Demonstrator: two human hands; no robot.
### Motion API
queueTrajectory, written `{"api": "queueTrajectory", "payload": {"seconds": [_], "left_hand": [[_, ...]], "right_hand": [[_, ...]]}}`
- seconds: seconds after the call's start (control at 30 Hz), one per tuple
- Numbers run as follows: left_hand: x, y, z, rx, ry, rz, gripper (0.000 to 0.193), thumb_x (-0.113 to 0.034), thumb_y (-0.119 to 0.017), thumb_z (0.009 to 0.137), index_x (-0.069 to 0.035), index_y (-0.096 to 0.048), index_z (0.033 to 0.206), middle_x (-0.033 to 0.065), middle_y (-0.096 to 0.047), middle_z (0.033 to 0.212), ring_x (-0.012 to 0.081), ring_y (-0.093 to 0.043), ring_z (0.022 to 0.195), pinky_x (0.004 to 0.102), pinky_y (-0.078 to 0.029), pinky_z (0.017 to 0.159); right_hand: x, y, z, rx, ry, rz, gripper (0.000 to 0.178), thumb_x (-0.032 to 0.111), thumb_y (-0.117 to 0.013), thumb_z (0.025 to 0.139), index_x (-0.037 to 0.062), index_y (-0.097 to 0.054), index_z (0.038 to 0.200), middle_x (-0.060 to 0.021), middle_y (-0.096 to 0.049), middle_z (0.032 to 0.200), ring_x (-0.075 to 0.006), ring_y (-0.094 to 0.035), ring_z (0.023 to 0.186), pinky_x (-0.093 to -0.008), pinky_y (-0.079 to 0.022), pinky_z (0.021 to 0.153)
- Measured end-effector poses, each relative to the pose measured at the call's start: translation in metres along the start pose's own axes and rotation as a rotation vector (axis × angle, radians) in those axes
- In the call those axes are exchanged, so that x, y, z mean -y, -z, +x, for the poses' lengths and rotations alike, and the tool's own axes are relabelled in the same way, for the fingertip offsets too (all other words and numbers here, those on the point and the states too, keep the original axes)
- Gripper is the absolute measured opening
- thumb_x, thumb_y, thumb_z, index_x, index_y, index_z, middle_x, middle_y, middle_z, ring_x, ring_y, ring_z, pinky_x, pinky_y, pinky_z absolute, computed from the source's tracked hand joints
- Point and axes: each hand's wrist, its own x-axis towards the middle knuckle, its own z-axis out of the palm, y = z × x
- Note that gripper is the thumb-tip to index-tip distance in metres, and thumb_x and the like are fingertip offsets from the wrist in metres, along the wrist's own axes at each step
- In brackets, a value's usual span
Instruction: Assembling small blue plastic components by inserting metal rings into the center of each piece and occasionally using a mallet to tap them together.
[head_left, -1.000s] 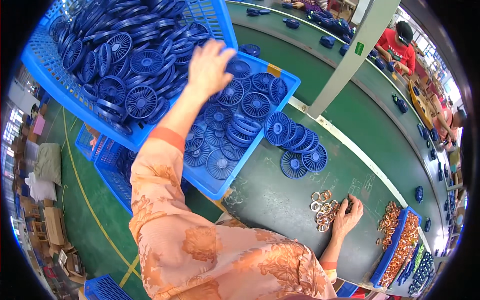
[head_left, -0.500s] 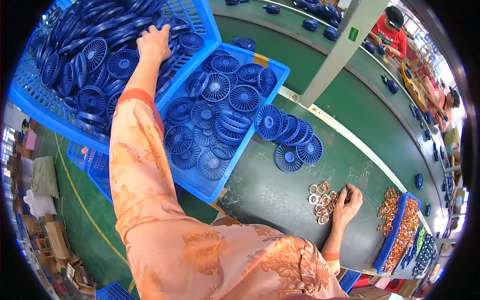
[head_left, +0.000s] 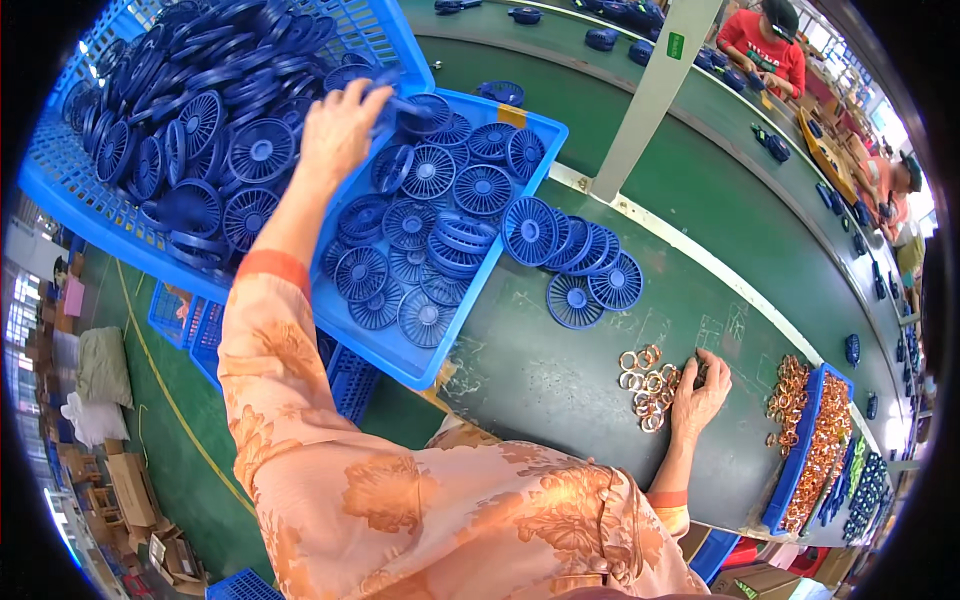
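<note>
My left hand [head_left: 338,128] is over the shared edge of the big crate [head_left: 408,40] and the shallow blue tray [head_left: 432,375]. Its fingers grip a motion-smeared blue round fan grille [head_left: 388,112]. Another grille [head_left: 428,114] lies or hangs just right of it, at the tray's far corner. Many such grilles heap up in the crate, and looser ones lie in the tray. On the dark green table [head_left: 540,390], my right hand [head_left: 698,398] rests with curled fingers beside a small pile of copper-coloured rings [head_left: 650,384]. Whatever its fingertips hold is hidden.
Several overlapping grilles [head_left: 574,300] lie right of the tray. A blue bin [head_left: 812,450] of copper-coloured rings stands at the right, with loose rings beside it. A grey post [head_left: 652,100] rises at the table's far edge. Beyond, co-workers [head_left: 765,50] sit along a green conveyor [head_left: 720,180].
My left hand has moved right and slightly nearer, out of the heap to the tray's edge, bringing a grille. My right hand has stayed beside the rings, its fingers more curled. The view has shifted slightly.
</note>
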Motion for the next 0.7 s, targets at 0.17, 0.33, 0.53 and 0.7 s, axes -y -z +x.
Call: {"api": "queueTrajectory", "payload": {"seconds": [0.17,0.33,0.53,0.7], "left_hand": [[-0.054,0.012,-0.032,-0.056,-0.103,-0.084,0.067,-0.002,-0.078,0.069,-0.021,-0.061,0.131,0.0061,-0.06,0.133,0.0299,-0.063,0.111,0.0435,-0.052,0.086],[-0.101,0.037,-0.056,-0.016,-0.039,-0.3,0.063,-0.003,-0.075,0.073,-0.021,-0.06,0.131,0.0093,-0.059,0.13,0.0331,-0.063,0.108,0.0454,-0.057,0.082],[-0.103,0.055,-0.089,0.187,0.078,-0.461,0.084,-0.004,-0.082,0.068,-0.022,-0.052,0.145,0.0142,-0.05,0.149,0.0417,-0.052,0.132,0.0466,-0.053,0.102],[-0.092,0.082,-0.105,-0.038,0.363,-1.076,0.051,-0.011,-0.083,0.073,-0.01,-0.072,0.122,0.0209,-0.065,0.134,0.0421,-0.055,0.133,0.0454,-0.043,0.112]], "right_hand": [[-0.001,-0.002,-0.001,-0.016,0.022,-0.004,0.021,0.015,-0.067,0.092,0.0092,-0.07,0.112,-0.014,-0.065,0.116,-0.0339,-0.058,0.111,-0.0453,-0.046,0.098],[-0.004,-0.001,-0.003,-0.008,0.019,0.006,0.022,0.015,-0.068,0.092,0.0093,-0.071,0.113,-0.0149,-0.065,0.119,-0.0344,-0.058,0.113,-0.0456,-0.046,0.099],[-0.005,-0.002,-0.002,-0.006,0.023,0.012,0.022,0.016,-0.068,0.092,0.0094,-0.071,0.113,-0.0148,-0.065,0.119,-0.0344,-0.058,0.113,-0.0455,-0.046,0.099],[-0.008,-0.004,-0.001,-0.008,0.03,0.013,0.021,0.016,-0.068,0.092,0.01,-0.071,0.112,-0.0134,-0.065,0.117,-0.0315,-0.058,0.106,-0.0434,-0.047,0.093]]}}
